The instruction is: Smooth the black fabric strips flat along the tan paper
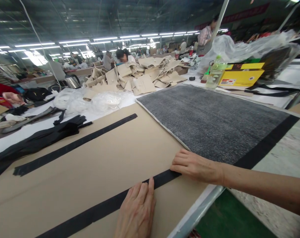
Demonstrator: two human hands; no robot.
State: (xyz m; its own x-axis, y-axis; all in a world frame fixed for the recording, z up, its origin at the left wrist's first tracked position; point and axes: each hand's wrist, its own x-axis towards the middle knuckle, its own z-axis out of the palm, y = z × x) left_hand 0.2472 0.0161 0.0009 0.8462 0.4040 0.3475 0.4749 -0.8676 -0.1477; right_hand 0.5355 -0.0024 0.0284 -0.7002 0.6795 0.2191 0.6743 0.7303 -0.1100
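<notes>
Under the long lights point(105, 38), past a heap of cut pieces point(150, 71), a black strip point(102, 209) lies across a beige sheet point(110, 155), its end near a grey mat point(214, 122). The left hand point(137, 208) rests fingers nearly straight on it, gripping nothing; the right hand point(193, 165) curls at its end, pinching or not, I can't tell. It looks like straightening and smoothing, and the next move seems to call for even pressure.
</notes>
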